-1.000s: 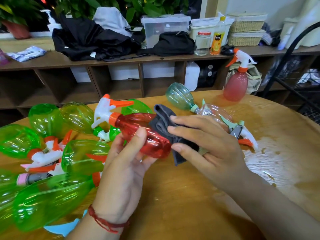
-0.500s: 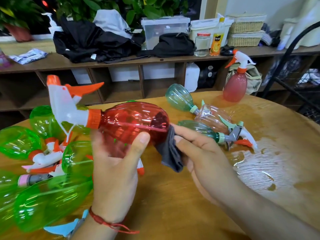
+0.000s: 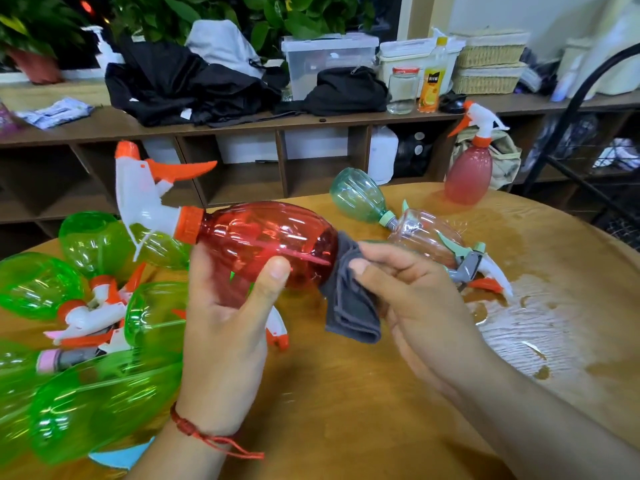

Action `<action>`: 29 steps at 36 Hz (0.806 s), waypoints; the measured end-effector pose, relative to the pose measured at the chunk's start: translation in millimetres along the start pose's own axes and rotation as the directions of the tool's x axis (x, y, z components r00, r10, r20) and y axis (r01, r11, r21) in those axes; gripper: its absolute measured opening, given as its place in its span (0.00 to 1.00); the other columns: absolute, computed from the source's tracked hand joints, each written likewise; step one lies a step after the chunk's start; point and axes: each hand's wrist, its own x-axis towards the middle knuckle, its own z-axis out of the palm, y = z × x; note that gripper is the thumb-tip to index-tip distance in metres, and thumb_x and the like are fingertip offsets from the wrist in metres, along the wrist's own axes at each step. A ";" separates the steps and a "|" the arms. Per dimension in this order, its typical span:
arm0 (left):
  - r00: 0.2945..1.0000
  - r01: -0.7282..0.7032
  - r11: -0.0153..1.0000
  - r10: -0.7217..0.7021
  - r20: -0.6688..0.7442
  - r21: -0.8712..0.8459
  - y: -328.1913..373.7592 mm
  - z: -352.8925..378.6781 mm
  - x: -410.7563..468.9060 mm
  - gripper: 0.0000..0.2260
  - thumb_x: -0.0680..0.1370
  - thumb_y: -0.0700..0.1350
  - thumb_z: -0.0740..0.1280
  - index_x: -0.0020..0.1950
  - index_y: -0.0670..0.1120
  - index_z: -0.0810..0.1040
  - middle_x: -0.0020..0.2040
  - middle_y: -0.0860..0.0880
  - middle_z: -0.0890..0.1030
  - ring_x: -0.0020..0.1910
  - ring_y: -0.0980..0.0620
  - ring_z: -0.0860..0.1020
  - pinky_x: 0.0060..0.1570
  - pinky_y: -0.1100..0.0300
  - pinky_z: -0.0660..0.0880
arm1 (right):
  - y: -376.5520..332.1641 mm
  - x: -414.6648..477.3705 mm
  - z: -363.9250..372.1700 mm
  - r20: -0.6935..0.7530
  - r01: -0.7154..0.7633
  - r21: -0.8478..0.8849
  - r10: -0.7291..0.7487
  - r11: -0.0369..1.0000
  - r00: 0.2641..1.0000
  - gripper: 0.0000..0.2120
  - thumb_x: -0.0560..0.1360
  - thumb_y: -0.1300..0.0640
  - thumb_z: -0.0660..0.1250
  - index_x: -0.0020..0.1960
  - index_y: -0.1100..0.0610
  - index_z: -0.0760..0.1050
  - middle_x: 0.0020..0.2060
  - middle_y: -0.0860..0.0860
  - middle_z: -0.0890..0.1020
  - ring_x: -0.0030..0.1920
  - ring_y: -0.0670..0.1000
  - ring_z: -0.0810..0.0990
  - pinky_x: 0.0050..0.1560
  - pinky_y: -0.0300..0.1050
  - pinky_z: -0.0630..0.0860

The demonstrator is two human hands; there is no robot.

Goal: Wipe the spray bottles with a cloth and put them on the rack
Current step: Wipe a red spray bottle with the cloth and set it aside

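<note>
Nearest: left hand (image 3: 225, 327), red string bracelet (image 3: 204, 434) on the wrist, fingers and thumb clamped round the belly of the red spray bottle (image 3: 263, 237). The bottle is held off the table (image 3: 346, 410), lying sideways, white/orange trigger head (image 3: 145, 192) pointing up-left, base to the right. Right hand (image 3: 415, 299) pinches a folded grey cloth (image 3: 349, 310), thumb over curled fingers, and the cloth is pressed against the bottle's base with a loose fold hanging below. Left of the hands is a heap of green spray bottles (image 3: 86, 403) on their sides on the table, touching and overlapping, trigger heads tangled between them. A light blue piece (image 3: 121, 457) pokes out under the nearest one; can't tell what it is. Right of the hands there is a wet patch (image 3: 519, 327) on the tabletop. Just behind the right hand lie a clear bottle (image 3: 426, 237) and a teal bottle (image 3: 356, 195), touching. At the far table edge a pink spray bottle (image 3: 469, 171) stands upright, well apart from the rest. Beyond the table is a low wooden shelf unit (image 3: 242, 129), topped with black clothing (image 3: 187, 84), a clear plastic box (image 3: 329, 60), a glass jar (image 3: 401, 90), an orange drink bottle (image 3: 429, 88) and wicker baskets (image 3: 488, 64). Far right: a black wire rack (image 3: 568, 116), partly cut off by the frame edge.
</note>
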 end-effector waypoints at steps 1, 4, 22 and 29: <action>1.000 0.010 1.000 -0.010 0.015 -0.009 -0.6 0.4 -0.3 0.25 0.78 0.50 0.75 0.74 0.49 0.75 0.68 0.44 0.82 0.69 0.39 0.80 0.73 0.33 0.71 | -2.8 2.2 -1.6 -0.019 0.023 0.038 -0.022 0.999 1.000 0.11 0.76 0.60 0.70 0.55 0.54 0.88 0.51 0.56 0.88 0.50 0.52 0.87 0.51 0.45 0.84; 0.997 0.031 0.999 -0.028 0.068 -0.037 -1.0 6.5 -6.8 0.24 0.77 0.47 0.74 0.73 0.48 0.75 0.66 0.47 0.83 0.67 0.45 0.81 0.71 0.44 0.74 | -5.8 5.5 -2.7 -0.067 0.052 0.100 -0.046 0.994 0.997 0.12 0.78 0.61 0.69 0.57 0.54 0.87 0.52 0.56 0.88 0.51 0.52 0.88 0.48 0.44 0.84; 0.998 0.016 1.000 -0.018 0.058 0.022 -7.6 2.6 -4.0 0.26 0.77 0.47 0.74 0.74 0.44 0.74 0.66 0.46 0.84 0.66 0.45 0.81 0.71 0.44 0.76 | 8.0 1.5 -0.5 -0.043 -0.013 -0.063 0.011 0.998 0.999 0.11 0.71 0.56 0.73 0.52 0.52 0.88 0.48 0.55 0.88 0.49 0.53 0.86 0.49 0.47 0.83; 0.996 0.079 0.996 -0.081 0.038 0.047 -7.6 -7.0 3.9 0.24 0.78 0.51 0.75 0.73 0.51 0.77 0.66 0.46 0.84 0.69 0.41 0.80 0.73 0.31 0.71 | -10.6 5.3 -6.5 0.001 0.085 0.117 -0.086 0.989 0.996 0.11 0.71 0.60 0.71 0.47 0.48 0.89 0.45 0.51 0.88 0.45 0.48 0.87 0.46 0.42 0.84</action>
